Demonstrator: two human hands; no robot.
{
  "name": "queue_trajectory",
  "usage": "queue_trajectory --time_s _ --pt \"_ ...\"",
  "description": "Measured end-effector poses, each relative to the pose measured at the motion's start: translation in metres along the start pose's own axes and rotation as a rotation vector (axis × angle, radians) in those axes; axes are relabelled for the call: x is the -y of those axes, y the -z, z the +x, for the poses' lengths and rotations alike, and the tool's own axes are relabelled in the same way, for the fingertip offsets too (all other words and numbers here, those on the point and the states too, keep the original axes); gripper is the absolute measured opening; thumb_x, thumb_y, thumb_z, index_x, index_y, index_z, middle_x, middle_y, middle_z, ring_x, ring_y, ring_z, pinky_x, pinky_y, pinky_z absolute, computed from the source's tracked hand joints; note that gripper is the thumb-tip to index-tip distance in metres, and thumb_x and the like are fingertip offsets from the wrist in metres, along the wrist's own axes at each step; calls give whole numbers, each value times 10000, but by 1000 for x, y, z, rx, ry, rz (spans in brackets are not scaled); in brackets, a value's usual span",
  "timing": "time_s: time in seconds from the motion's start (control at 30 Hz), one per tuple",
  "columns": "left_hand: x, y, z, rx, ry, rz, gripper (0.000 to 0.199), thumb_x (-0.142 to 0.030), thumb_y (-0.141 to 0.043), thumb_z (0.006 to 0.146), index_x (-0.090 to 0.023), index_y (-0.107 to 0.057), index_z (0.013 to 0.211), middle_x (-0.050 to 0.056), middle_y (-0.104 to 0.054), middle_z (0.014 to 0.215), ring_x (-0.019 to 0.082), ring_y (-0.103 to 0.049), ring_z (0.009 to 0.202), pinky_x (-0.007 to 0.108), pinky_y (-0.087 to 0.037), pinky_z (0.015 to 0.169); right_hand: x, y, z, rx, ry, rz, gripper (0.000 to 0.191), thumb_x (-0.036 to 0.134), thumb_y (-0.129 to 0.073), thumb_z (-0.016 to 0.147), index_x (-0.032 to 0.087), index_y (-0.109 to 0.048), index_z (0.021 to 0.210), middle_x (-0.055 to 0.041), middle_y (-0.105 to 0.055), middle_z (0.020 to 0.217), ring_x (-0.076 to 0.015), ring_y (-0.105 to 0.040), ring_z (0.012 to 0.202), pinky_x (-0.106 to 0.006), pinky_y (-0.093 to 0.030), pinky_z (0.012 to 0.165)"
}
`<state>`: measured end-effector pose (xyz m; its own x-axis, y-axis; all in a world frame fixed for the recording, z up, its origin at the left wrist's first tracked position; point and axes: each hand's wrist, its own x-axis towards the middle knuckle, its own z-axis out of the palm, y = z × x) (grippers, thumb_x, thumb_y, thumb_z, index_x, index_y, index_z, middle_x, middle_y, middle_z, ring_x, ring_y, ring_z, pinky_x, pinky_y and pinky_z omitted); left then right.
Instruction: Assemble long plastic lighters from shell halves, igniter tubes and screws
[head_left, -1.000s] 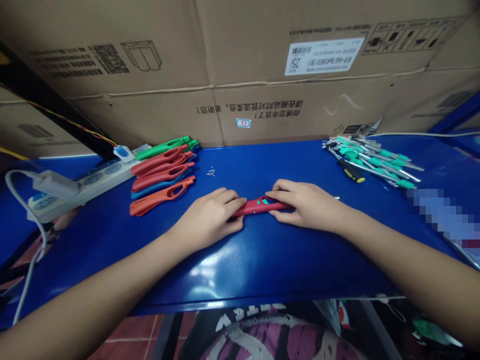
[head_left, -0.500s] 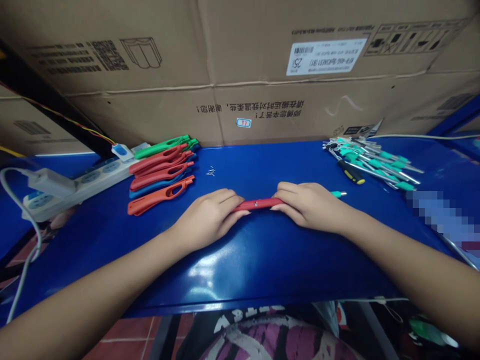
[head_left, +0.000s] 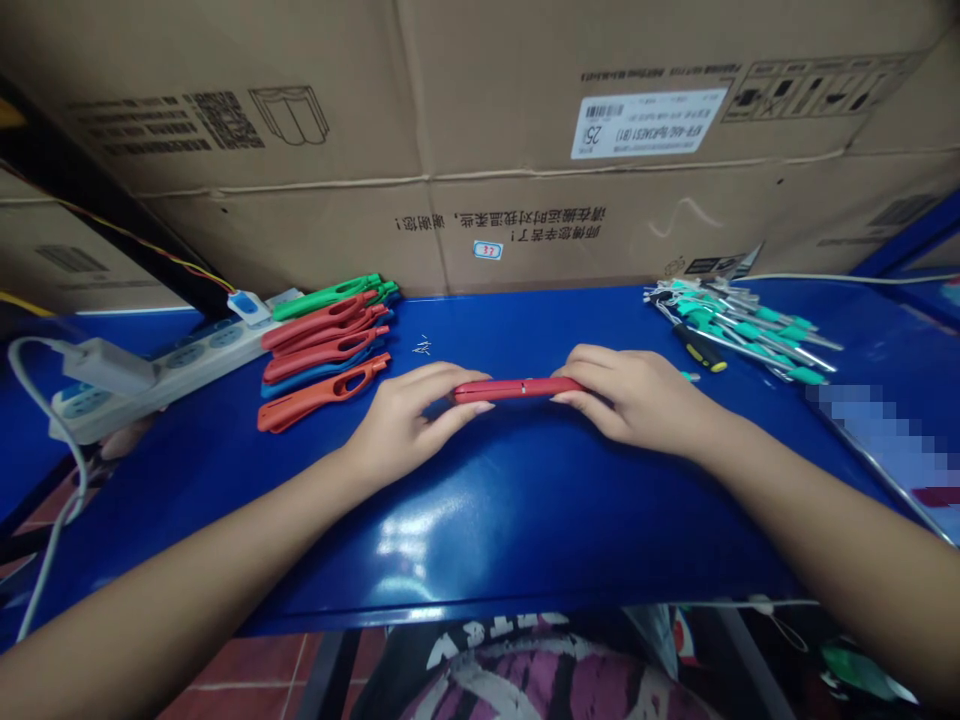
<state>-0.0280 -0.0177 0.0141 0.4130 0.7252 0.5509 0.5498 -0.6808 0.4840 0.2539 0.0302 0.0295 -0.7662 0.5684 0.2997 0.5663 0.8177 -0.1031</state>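
Note:
A red long-nosed lighter handle (head_left: 517, 389) is held edge-on between my two hands, above the blue tabletop. My left hand (head_left: 409, 410) pinches its left end between thumb and fingers. Around the right end, the thumb and fingers of my right hand (head_left: 637, 400) are closed. A small teal tip (head_left: 691, 376) shows just beyond my right hand; what joins it to the handle is hidden. To the left lie several similar handles, including an orange one (head_left: 322, 393) and a green one (head_left: 326, 297).
Metal rods with teal collars (head_left: 750, 325) are piled at the back right, beside a black-and-yellow screwdriver (head_left: 701, 348). Small metal pins (head_left: 422, 346) lie near the middle back. A power strip (head_left: 184, 355) runs along the left. Cardboard boxes (head_left: 480, 80) stand behind.
The red handle has risen slightly, and my left hand has slid toward its left end, uncovering more of it. Less of the teal tip shows beyond my right hand.

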Motion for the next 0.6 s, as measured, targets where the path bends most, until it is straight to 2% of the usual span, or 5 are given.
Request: queue_trajectory --time_s 0.23,0.33,0.43,0.5,0.6 --pt "-1 1 -1 60 -41 -50 165 -239 -651 958 -151 -710 1085 85 -756 1044 183 -698 960 303 -548 902 1 -1 1 72 24 10 362 386 -407 1048 168 -696 1048 -77 -698 954 -195 -644 800 -304 -420 657" --pt "-2 2 -1 61 -29 -32 172 -250 -638 965 -151 -708 1087 86 -755 1040 186 -697 958 304 -551 894 0 -1 1 58 21 -3 361 392 -410 1048 171 -696 1049 -79 -705 960 -198 -649 800 -309 -426 657" --pt "-1 1 -1 52 16 -13 195 -284 -615 979 -157 -710 1093 87 -755 1053 192 -704 966 306 -556 899 1 -1 1 8 8 25 326 392 -434 1043 183 -671 1123 -90 -716 1035 -214 -662 893 -312 -448 701" --pt "0 -2 -2 41 49 -1 237 -314 -614 980 -167 -705 1141 89 -755 1104 201 -712 998 314 -559 920 3 -1 1 7 -22 53 290 390 -457 1033 192 -651 1120 -85 -722 1050 -220 -666 922 -311 -446 714" --pt "2 -5 -4 63 74 28 352 -321 -599 986 -193 -637 1312 91 -729 1207 202 -709 1042 322 -558 938 10 -2 1 91 -122 97 249 367 -441 1033 210 -634 1044 -56 -734 1012 -205 -669 833 -299 -406 663"
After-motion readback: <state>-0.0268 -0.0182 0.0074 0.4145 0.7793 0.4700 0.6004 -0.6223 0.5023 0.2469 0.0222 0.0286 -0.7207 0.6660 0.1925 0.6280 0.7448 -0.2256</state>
